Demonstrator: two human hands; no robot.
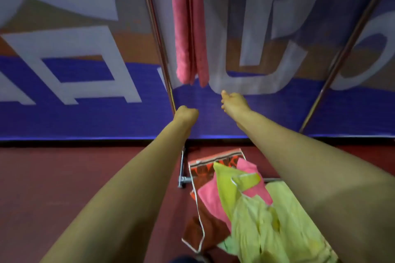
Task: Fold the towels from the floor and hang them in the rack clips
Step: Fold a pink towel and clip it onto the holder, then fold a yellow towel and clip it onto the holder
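Fingers (pixel 224 97) of the right hand (pixel 233 104) are stretched forward and hold nothing, just below the pink towel (pixel 190 28), which hangs folded beside the rack pole (pixel 158 34). The left hand (pixel 186 113) has its fingers curled, right at this pole; if they grip it cannot be seen. On the floor (pixel 64 177), between the two forearms, lies the pile of towels (pixel 252 209).

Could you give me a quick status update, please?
Left hand curled by rack pole, right hand open, empty. Pink towel hung; pile on floor. Nothing blocking.
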